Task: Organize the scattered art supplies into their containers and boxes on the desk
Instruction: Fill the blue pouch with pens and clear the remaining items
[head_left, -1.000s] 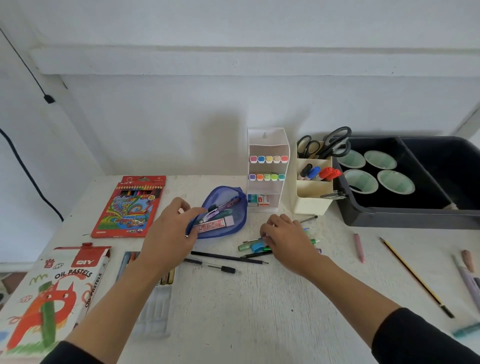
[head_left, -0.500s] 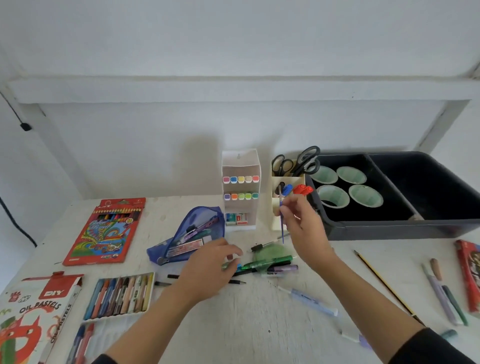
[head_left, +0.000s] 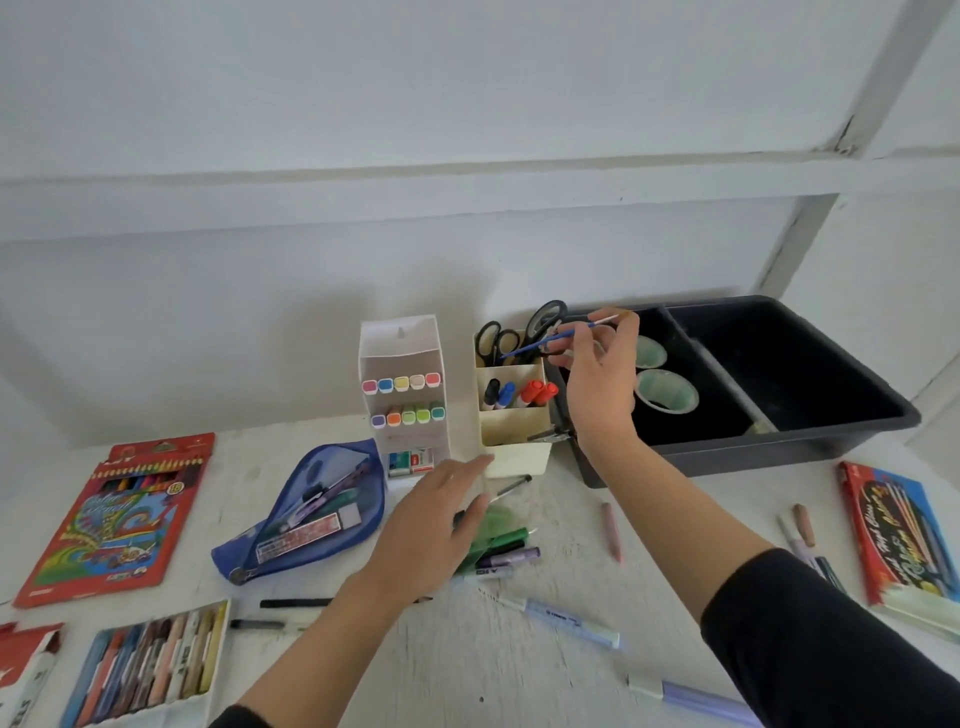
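My right hand (head_left: 597, 384) pinches a thin blue paintbrush (head_left: 540, 343) and holds it tilted above the cream pen holder (head_left: 514, 441), which contains scissors and several markers. Over a pile of green, black and purple pens (head_left: 504, 545) in the middle of the desk hovers my left hand (head_left: 431, 525), fingers straight, holding nothing. To the left lies a blue mesh pencil pouch (head_left: 306, 514), unzipped, with pens inside. A white marker rack (head_left: 405, 395) stands beside the pen holder.
A black bin (head_left: 779, 431) with pale green cups sits at the back right. A coloured pencil box (head_left: 114, 514) and an oil pastel tray (head_left: 150, 665) lie at left. Loose pens (head_left: 571, 621), a pink crayon (head_left: 612, 530) and a red pencil box (head_left: 898, 540) lie at right.
My right hand rose from the pen pile with the blue paintbrush, up over the pen holder. My left hand left the pouch and moved right over the pens.
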